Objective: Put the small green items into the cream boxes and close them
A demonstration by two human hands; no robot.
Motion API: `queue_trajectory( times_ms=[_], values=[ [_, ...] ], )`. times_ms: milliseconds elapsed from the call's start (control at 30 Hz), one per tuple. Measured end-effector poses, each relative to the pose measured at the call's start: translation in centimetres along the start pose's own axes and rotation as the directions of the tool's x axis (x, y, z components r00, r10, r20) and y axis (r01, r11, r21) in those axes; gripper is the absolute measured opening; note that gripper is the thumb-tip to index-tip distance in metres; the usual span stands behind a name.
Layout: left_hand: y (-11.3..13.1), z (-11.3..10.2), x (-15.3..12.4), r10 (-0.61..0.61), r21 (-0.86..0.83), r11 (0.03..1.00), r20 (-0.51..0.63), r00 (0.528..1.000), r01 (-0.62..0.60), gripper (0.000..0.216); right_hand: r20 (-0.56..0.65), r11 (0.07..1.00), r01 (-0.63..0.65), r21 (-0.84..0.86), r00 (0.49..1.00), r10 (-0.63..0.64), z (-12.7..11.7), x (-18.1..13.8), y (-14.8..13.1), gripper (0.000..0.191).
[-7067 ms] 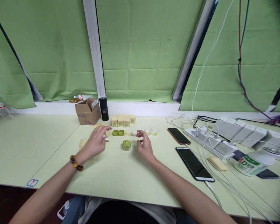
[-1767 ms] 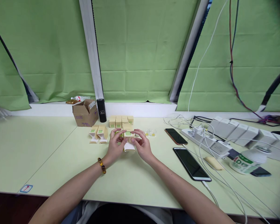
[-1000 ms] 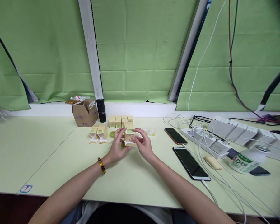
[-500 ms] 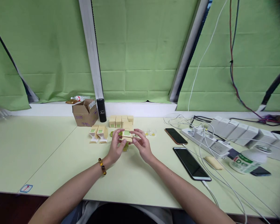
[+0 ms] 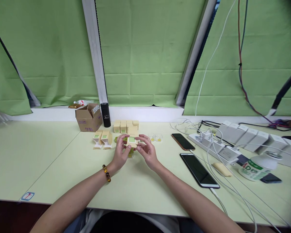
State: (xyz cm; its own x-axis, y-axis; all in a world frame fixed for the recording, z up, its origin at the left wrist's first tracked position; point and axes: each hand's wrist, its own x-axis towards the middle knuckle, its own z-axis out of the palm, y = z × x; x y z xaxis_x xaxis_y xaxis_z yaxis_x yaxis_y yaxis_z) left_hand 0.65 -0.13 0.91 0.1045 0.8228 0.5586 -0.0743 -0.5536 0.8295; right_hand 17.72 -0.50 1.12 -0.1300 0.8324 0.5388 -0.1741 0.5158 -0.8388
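Between my two hands is a small cream cardboard box with a green-edged square on its top. My left hand grips its left side, thumb at the near edge. My right hand has fingers at the right side and its thumb by the near right corner. Beneath the box, partly hidden, lies something green and clear. Two open cream boxes stand to the left with their flaps hanging out. Behind my hands is a row of several closed cream boxes.
A brown carton and a black flask stand at the back left. Small clear containers lie right of my hands. Farther right are two phones, a power strip, loose cables and a white bottle.
The flap at the near end of the box stuck out towards me before; now it sits folded in against the box. Both hands have stayed almost in place.
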Motion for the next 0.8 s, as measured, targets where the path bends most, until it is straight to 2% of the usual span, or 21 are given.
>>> queue_trajectory(
  times_ms=[333,533,800],
  values=[
    [0.45,0.24,0.01,0.065,0.183,0.982,-0.042,0.997,-0.056,0.035,-0.036,0.998,-0.007,-0.055,0.999,0.005,0.06,0.03,0.41,0.045],
    [0.36,-0.08,-0.02,0.106,0.184,0.978,-0.008,0.994,-0.102,0.042,-0.034,0.999,0.012,-0.032,0.999,-0.013,0.17,-0.02,0.24,0.038],
    [0.18,0.23,0.14,0.111,0.220,0.971,-0.070,0.991,-0.093,0.038,-0.067,0.997,0.005,-0.071,0.998,-0.010,0.21,0.02,0.36,0.036]
  ],
)
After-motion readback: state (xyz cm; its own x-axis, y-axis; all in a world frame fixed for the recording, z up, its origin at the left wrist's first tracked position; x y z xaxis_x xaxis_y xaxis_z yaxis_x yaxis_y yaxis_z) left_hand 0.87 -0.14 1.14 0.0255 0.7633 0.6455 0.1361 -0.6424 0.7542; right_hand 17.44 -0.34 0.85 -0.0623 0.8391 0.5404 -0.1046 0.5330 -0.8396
